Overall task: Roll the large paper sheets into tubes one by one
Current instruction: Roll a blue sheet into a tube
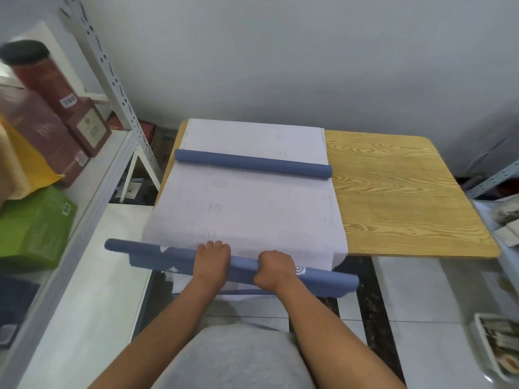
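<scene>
A large white sheet (pixel 252 209) with faint numbers lies face down over the left half of the wooden table (pixel 398 192). Its near end is rolled into a blue tube (pixel 323 277) at the table's front edge. My left hand (pixel 212 258) and my right hand (pixel 273 266) grip this tube side by side near its middle, fingers curled over the top. A loose blue flap hangs under the tube's left part. A finished blue tube (pixel 252 163) lies across the sheet farther back.
A white metal shelf (pixel 92 175) at the left holds dark red boxes (pixel 47 119), a green bag (pixel 33 228) and a yellow bag. A tray with packets (pixel 500 343) sits on the floor at the lower right. The table's right half is bare wood.
</scene>
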